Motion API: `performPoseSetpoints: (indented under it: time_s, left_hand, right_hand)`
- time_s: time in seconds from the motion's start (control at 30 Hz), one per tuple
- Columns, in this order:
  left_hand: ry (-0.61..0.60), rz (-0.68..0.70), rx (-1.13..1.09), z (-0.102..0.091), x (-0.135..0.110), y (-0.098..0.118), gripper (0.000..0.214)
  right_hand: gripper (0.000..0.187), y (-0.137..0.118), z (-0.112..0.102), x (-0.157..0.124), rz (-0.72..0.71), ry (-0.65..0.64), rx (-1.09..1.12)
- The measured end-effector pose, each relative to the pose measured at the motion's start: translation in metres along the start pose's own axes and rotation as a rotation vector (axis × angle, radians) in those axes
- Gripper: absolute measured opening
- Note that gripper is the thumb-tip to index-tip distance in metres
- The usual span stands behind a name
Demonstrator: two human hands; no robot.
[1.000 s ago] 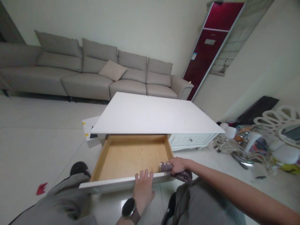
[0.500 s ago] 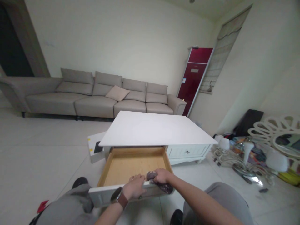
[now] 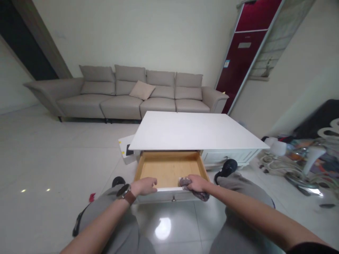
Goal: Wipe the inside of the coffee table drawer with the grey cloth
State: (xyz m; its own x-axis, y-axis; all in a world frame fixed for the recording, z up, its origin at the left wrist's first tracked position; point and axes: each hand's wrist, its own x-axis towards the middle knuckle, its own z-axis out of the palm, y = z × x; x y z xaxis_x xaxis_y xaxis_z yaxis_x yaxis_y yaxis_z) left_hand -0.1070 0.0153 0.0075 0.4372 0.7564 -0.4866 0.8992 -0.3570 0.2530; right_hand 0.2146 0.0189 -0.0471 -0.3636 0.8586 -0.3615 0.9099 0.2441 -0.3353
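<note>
My right hand (image 3: 197, 182) is closed round a bunched cloth (image 3: 202, 196), with one end poking out past my fingers over the drawer's front rim and the rest hanging outside below my palm. My left hand (image 3: 145, 186), well apart from it, lies at the left part of that rim; I can't tell whether its fingers grip the edge. The pulled-out drawer (image 3: 164, 169) is ahead of both hands, its knob (image 3: 173, 198) low between them, the white desk top (image 3: 196, 130) beyond. To wipe this rim well, I think I should brace the front with my left hand, press the folded cloth flat, tuck in the loose tail and push sideways, not inward, so the drawer doesn't slide.
</note>
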Motion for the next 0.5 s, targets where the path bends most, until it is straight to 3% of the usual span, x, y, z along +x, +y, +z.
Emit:
performPoseSetpoints:
  time_s: [0.23, 0.37, 0.5]
  left_hand:
    - [-0.063, 0.066, 0.176, 0.003, 0.028, 0.037, 0.032]
    - [-0.040, 0.065, 0.226, 0.004, 0.041, 0.045, 0.037]
    - [-0.017, 0.121, 0.278, 0.003, 0.046, 0.044, 0.034]
  right_hand:
    - [0.041, -0.021, -0.010, 0.016, -0.072, -0.095, -0.050]
    - [0.039, -0.038, -0.008, 0.031, -0.143, -0.159, -0.010]
    - [0.031, -0.051, -0.003, 0.042, -0.244, -0.140, 0.044]
